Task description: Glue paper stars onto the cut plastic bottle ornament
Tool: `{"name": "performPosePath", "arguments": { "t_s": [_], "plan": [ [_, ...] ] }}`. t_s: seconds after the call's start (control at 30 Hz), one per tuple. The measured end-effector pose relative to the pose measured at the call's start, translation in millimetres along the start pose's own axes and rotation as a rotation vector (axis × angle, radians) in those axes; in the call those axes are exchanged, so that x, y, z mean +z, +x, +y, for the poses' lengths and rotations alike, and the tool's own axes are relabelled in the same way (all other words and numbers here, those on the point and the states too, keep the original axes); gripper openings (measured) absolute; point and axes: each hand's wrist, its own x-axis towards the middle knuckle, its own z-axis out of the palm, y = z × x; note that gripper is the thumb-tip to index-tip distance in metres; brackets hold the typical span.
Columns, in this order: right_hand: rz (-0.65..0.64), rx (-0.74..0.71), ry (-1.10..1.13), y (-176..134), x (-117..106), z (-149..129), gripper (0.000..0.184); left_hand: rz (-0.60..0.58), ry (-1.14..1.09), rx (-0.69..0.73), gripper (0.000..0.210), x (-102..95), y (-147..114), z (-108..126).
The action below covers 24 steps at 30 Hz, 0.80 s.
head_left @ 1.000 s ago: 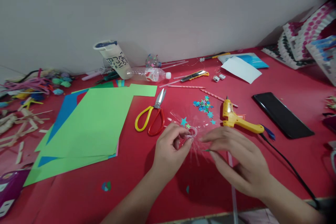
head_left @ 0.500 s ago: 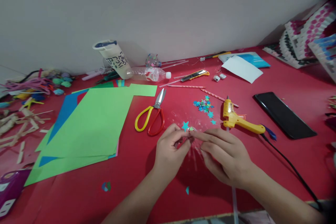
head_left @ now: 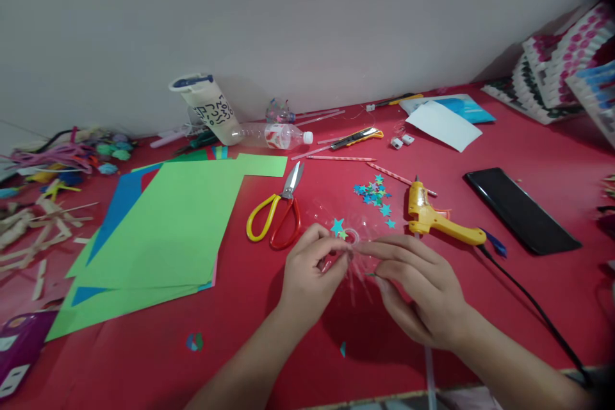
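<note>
The tilted cup (head_left: 207,106) in the upper left of the frame bears dark squiggly print too small to read. Just right of the frame's centre, the left hand (head_left: 310,272) pinches a clear plastic piece (head_left: 350,245) with a teal star (head_left: 337,226) on it, while the right hand (head_left: 418,291) nips something small and green at its fingertips. Since half a second ago the right hand has drawn slightly back, baring the clear ring.
</note>
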Motion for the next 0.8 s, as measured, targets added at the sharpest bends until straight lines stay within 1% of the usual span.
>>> {"name": "performPosePath", "arguments": {
  "t_s": [0.27, 0.53, 0.8],
  "plan": [
    [-0.075, -0.017, -0.08, -4.7, 4.6, 2.0, 0.027, -0.014, 0.01, 0.025, 0.012, 0.3, 0.3, -1.0],
    [-0.06, 0.006, -0.057, -1.7, 5.8, 3.3, 0.03, -0.002, 0.015, 0.017, 0.01, 0.6, -2.6, -2.0],
    [-0.078, 0.019, -0.065, -6.5, 8.9, -0.7, 0.026, 0.042, 0.029, 0.007, 0.012, 1.2, 0.0, -3.5]
  ]
}}
